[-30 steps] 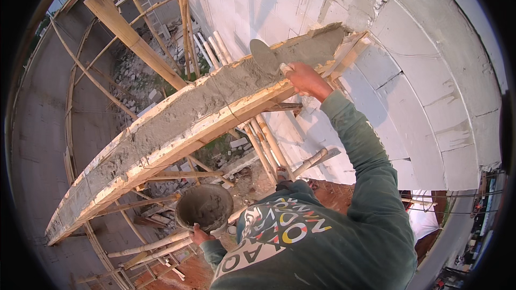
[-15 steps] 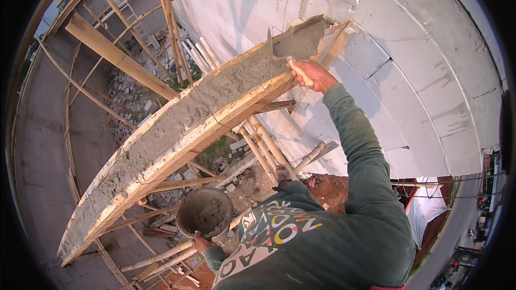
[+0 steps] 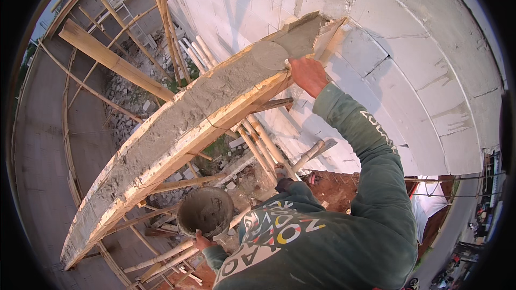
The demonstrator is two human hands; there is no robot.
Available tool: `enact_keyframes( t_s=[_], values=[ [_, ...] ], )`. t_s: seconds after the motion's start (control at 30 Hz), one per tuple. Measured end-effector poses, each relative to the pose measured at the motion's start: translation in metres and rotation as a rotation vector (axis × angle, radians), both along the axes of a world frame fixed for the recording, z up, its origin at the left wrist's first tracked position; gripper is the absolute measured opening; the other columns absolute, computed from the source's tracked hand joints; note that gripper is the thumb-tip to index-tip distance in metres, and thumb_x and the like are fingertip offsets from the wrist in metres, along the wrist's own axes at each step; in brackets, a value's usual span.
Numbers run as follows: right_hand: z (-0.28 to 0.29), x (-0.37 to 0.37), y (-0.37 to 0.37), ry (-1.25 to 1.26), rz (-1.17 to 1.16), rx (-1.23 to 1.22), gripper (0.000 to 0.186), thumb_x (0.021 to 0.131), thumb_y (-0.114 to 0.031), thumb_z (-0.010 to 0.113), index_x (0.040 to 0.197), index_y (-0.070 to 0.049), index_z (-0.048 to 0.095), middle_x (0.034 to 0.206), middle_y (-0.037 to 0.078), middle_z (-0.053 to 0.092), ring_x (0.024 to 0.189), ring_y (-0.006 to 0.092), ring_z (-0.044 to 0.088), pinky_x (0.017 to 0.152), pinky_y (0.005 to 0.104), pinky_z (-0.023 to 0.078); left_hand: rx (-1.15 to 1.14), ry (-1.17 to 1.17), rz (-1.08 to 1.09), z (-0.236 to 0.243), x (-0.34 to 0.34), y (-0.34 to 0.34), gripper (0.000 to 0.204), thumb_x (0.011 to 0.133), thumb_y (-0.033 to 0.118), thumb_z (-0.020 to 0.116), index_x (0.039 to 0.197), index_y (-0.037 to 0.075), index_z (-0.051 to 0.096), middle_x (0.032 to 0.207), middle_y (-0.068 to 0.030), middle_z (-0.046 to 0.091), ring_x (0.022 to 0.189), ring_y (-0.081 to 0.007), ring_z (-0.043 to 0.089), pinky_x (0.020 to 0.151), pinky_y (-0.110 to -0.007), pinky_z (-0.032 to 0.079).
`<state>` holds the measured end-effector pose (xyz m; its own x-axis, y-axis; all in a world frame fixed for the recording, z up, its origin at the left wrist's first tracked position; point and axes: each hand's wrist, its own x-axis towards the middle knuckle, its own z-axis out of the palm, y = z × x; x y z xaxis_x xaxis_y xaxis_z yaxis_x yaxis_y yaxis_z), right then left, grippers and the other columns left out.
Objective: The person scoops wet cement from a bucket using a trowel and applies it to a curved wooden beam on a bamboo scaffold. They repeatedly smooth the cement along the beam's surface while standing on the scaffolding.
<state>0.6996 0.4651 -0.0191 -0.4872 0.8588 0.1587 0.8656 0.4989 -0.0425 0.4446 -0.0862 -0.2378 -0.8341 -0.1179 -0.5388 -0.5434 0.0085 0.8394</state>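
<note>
Right fingers (image 3: pixel 298 66) grip a trowel (image 3: pixel 270 55), left fingers (image 3: pixel 200 236) a bucket (image 3: pixel 186 205)

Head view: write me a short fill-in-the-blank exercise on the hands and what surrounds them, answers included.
The right hand grips the ____ of the trowel.
The bucket, held at its edge by the left hand, has a mouth shaped like a ____.
The strip of mortar lies ____ two long boards.
The sleeves are dark ____.

Missing words: handle; circle; between; green.
</note>
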Motion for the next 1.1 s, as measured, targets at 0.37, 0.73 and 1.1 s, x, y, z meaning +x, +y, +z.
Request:
enact_keyframes(
  t_s=[0.37,0.73,1.1],
  values=[
    [0.012,-0.016,0.01,0.17,0.001,-0.457,0.027,0.085,-0.024,0.055,0.091,0.0,0.067,0.091,0.025,0.066,0.091,0.0403,0.064,0.078,0.0487,0.051,0.046,0.032,0.024,0.011,0.016,0.015,0.051,0.072,0.009,0.06,0.121,-0.002,0.055,0.112,-0.0167,0.061,0.094,-0.0306,0.063,0.077,-0.041,0.056],
    [-0.001,-0.093,-0.084,0.123,0.305,-0.212,0.02,0.084,-0.013,0.054,0.097,-0.001,0.064,0.078,0.021,0.067,0.075,0.0389,0.066,0.068,0.0479,0.052,0.081,0.019,-0.01,-0.005,0.016,-0.002,0.049,0.073,0.006,0.06,0.121,0.001,0.054,0.112,-0.0151,0.061,0.093,-0.0294,0.063,0.078,-0.042,0.057],
    [-0.007,-0.077,-0.054,0.14,0.115,-0.314,0.021,0.085,-0.016,0.051,0.09,-0.001,0.065,0.085,0.024,0.066,0.083,0.042,0.065,0.074,0.0496,0.052,0.093,0.027,0.013,-0.011,0.016,-0.007,0.051,0.074,0.005,0.058,0.124,0.001,0.052,0.113,-0.0149,0.06,0.095,-0.0304,0.062,0.08,-0.044,0.056]
  ],
)
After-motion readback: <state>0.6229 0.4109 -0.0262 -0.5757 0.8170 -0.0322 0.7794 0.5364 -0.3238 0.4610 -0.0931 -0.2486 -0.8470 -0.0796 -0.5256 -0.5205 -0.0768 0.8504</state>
